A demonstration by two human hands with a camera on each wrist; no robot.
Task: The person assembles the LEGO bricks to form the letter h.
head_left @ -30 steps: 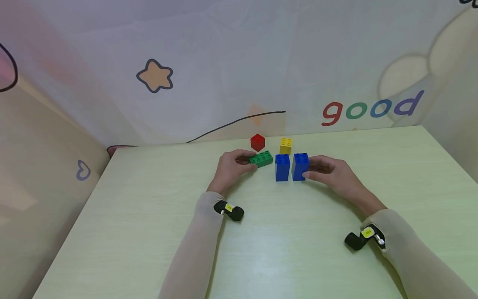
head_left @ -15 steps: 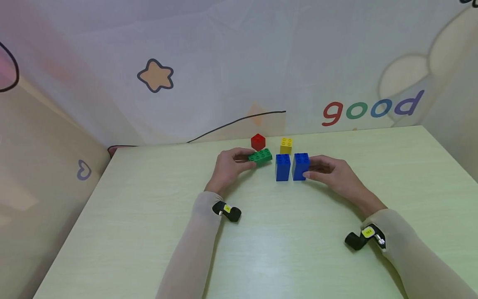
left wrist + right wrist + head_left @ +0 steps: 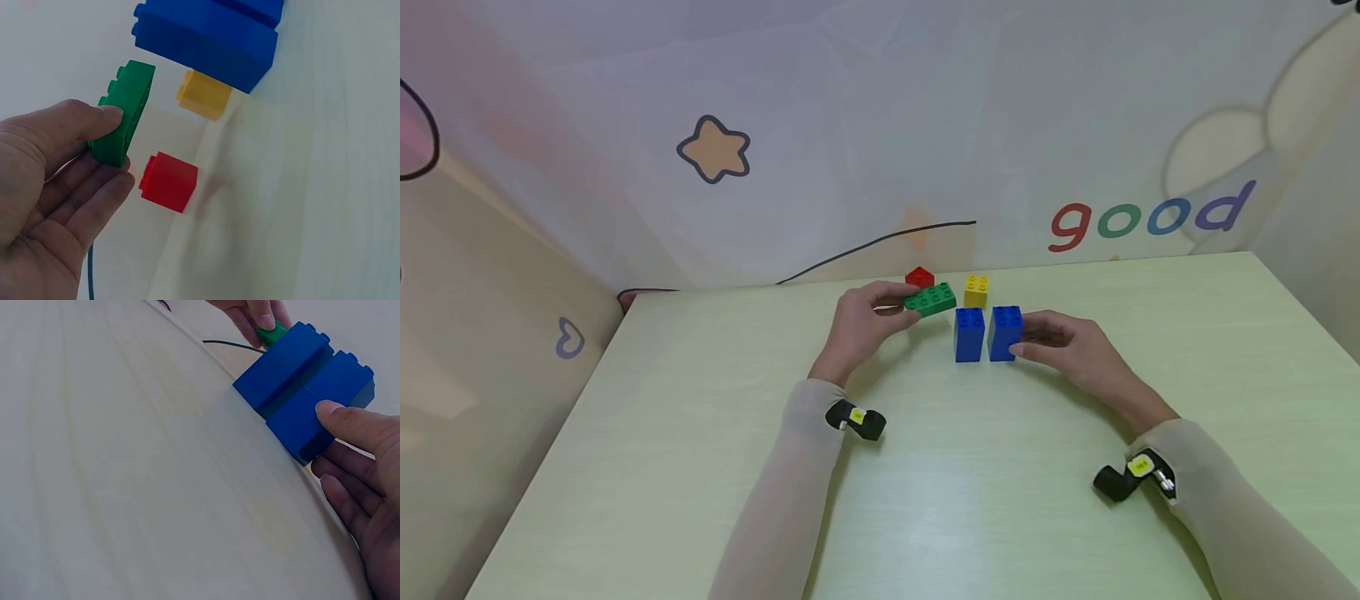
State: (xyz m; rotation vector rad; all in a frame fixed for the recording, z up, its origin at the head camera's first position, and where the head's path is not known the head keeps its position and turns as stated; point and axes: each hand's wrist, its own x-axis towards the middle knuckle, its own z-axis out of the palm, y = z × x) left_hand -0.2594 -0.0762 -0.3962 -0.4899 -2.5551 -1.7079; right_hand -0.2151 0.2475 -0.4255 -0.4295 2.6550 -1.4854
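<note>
My left hand pinches a green toy brick between thumb and fingers, raised off the table beside the blue blocks. In the left wrist view the brick is tilted, its studs toward the upper left. Two tall blue blocks with studded tops stand upright side by side, a narrow gap between them. On the right blue block my right hand has a grip, thumb on the near face and fingers behind. The left blue block stands untouched. The right wrist view shows a seam across this left block.
Behind the green brick sits a red brick, partly hidden in the head view. A yellow brick stands behind the blue blocks. The pale wooden table ends at a printed backdrop close behind the bricks.
My left hand has lifted the green brick off the table and moved it slightly back, so it now covers part of the red brick. The right hand and blue blocks have stayed put.
</note>
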